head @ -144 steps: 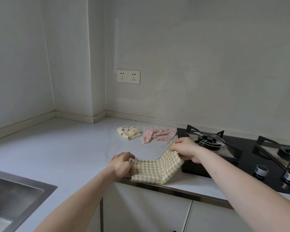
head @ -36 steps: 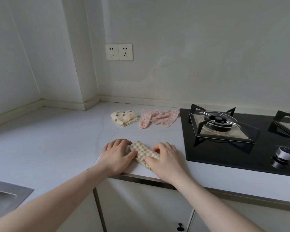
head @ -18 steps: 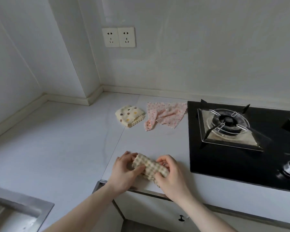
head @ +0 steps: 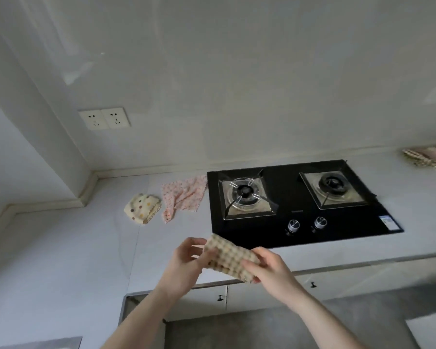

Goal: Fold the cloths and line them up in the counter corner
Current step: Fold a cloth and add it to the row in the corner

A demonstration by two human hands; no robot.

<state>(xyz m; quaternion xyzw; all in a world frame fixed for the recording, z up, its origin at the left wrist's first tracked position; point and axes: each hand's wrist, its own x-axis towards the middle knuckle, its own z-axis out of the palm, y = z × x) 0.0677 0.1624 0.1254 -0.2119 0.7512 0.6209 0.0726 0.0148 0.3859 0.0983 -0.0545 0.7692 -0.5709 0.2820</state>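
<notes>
A folded beige checked cloth [head: 228, 258] is held above the counter's front edge between both hands. My left hand [head: 185, 264] grips its left end with thumb and fingers. My right hand [head: 268, 270] pinches its right end. Farther back on the white counter [head: 61, 260] lies a folded cream cloth with coloured dots [head: 142, 208]. Beside it, a pink patterned cloth [head: 183, 195] lies unfolded and crumpled against the hob.
A black two-burner gas hob [head: 300, 205] with two knobs fills the counter's right half. More cloths [head: 428, 158] lie at the far right by the wall. Sockets [head: 105, 118] sit above the corner. A steel sink edge [head: 35, 342] shows at bottom left.
Both hands have lifted the folded checked cloth off the counter. The camera has pulled back and swung right, showing the whole hob.
</notes>
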